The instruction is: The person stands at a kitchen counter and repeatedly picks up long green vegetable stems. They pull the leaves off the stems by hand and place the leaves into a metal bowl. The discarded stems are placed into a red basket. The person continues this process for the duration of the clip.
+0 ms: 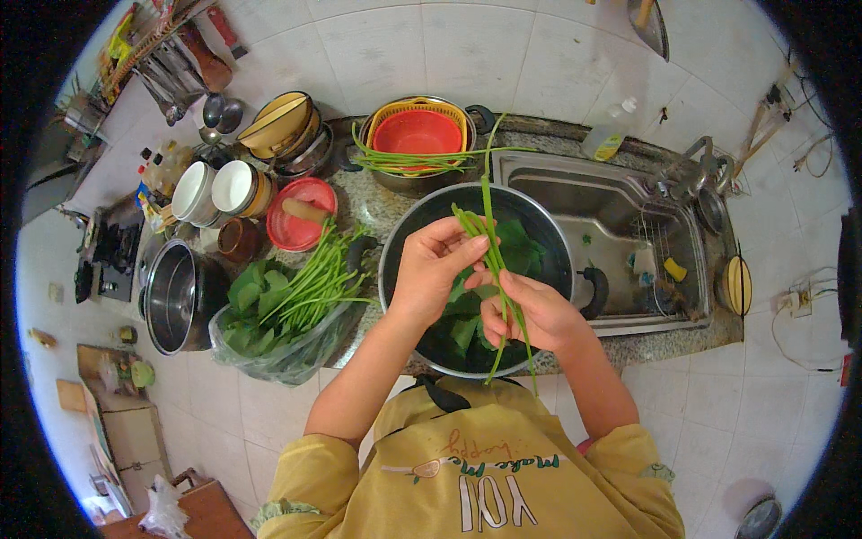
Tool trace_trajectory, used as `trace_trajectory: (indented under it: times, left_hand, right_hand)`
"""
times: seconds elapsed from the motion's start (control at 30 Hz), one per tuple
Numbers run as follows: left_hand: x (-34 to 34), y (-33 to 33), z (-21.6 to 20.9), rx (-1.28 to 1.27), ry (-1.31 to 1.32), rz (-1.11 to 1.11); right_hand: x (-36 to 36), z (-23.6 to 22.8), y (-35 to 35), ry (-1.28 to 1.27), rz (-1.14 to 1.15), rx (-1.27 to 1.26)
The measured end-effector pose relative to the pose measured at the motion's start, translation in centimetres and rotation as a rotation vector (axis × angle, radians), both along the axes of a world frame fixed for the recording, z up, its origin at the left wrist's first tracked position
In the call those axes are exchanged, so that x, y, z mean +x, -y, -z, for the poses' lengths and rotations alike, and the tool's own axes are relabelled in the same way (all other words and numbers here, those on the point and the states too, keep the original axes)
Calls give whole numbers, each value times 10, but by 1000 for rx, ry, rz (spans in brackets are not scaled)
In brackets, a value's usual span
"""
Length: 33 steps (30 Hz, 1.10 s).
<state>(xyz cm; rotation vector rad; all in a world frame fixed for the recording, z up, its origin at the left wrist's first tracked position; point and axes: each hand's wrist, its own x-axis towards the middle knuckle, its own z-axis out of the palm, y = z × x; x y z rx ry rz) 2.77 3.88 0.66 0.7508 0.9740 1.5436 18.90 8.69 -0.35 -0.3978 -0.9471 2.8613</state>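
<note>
Several long green stems [492, 256] are pinched in both my hands, held over a wide dark pot [558, 256]. My left hand [438, 269] grips them higher up, thumb against fingers. Lower down, my right hand [536, 310] is closed around the same stems, whose ends hang toward the pot's near rim. Loose green leaves [521, 250] lie inside the pot. To the left, a clear plastic bag [287, 364] holds a bunch of leafy greens [260, 296] with long stems. More thin stems [417, 163] rest across a red basket [420, 132] behind the pot.
A steel sink [588, 193] is at the right, with a faucet [702, 171], a yellow sponge [675, 269] and a soap bottle [609, 133]. At the left stand an empty dark pot [175, 292], a red bowl [305, 189] and white bowls [233, 184].
</note>
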Motion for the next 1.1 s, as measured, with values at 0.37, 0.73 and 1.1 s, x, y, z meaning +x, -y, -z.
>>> trace_trajectory:
  times: [0.37, 0.73, 1.1]
  left_hand:
    - [0, 4, 4, -25, -270, -77]
    - [-17, 19, 1, 634, -1775, -12]
    - [-107, -38, 20, 307, -2050, 208]
  right_hand:
    - [-12, 7, 10, 383, 409, 831]
    - [-17, 27, -6, 513, 280, 1252]
    - [-61, 15, -81, 452, 29, 958]
